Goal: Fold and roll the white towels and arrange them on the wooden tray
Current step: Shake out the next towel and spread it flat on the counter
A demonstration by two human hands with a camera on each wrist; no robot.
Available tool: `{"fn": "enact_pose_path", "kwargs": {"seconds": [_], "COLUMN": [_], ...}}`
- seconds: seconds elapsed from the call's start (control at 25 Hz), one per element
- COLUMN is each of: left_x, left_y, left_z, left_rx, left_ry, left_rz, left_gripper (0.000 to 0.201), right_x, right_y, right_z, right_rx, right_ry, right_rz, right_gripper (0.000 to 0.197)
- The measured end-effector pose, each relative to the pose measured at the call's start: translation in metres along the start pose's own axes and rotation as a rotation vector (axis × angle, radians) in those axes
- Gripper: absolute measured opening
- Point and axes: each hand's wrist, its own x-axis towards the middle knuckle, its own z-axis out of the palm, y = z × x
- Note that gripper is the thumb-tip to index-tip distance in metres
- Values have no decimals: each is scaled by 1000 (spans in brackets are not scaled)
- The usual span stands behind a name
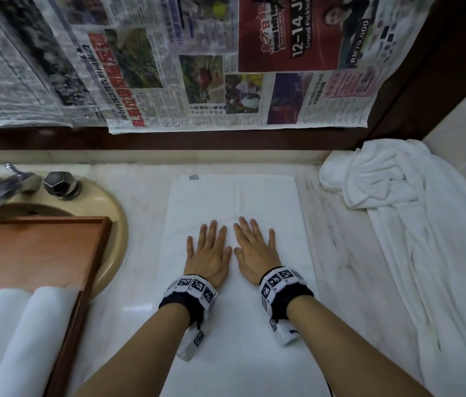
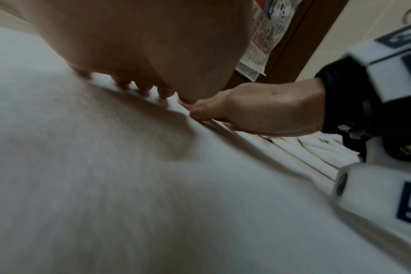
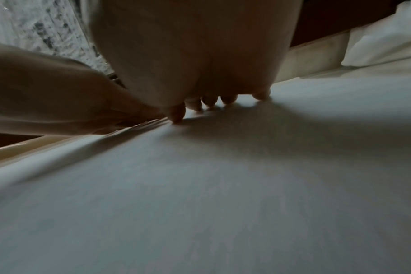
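Observation:
A white towel (image 1: pixel 234 196) lies folded flat lengthwise on the marble counter in front of me. My left hand (image 1: pixel 209 250) and right hand (image 1: pixel 254 247) lie palm down side by side on its middle, fingers straight, thumbs nearly touching. The left wrist view shows my left hand (image 2: pixel 139 55) on the towel (image 2: pixel 106 185) with the right hand (image 2: pixel 258 115) beside it. In the right wrist view my right hand (image 3: pixel 200 64) presses the towel (image 3: pixel 223 185). Two rolled white towels (image 1: pixel 23 336) sit in the wooden tray (image 1: pixel 34 250) at lower left.
A heap of unfolded white towels (image 1: pixel 397 202) spreads along the counter's right side. A beige sink (image 1: pixel 111 224) with a metal tap (image 1: pixel 0 190) lies behind the tray. Newspaper sheets (image 1: pixel 197 67) cover the wall behind the counter.

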Motion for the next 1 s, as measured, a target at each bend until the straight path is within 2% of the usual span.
{"fn": "enact_pose_path", "kwargs": {"seconds": [0.16,0.36,0.48,0.56,0.68,0.84,1.0], "left_x": [24,36,39,41,43,42,44], "left_y": [-23,-50,-54,-54,-54,-55,-57], "left_z": [-16,-31,-33,-33,-35,-34,-34], "left_rx": [66,25,22,22,21,10,3], "left_ry": [6,14,-3,-26,-37,-48,-52], "left_rz": [-14,-213,-274,-282,-277,-269,-257], "left_gripper": [55,60,68,69,69,69,70], "right_x": [31,49,59,70,87,104,105], "right_y": [25,69,90,99,112,127,128], "right_z": [-19,-37,-46,-57,-81,-105,-130], "right_rx": [0,37,42,17,-32,-98,-109], "right_ry": [-56,-108,-103,-33,111,131,136], "right_rz": [26,172,278,318,261,226,126], "right_gripper": [57,58,61,63,59,51,26]}}
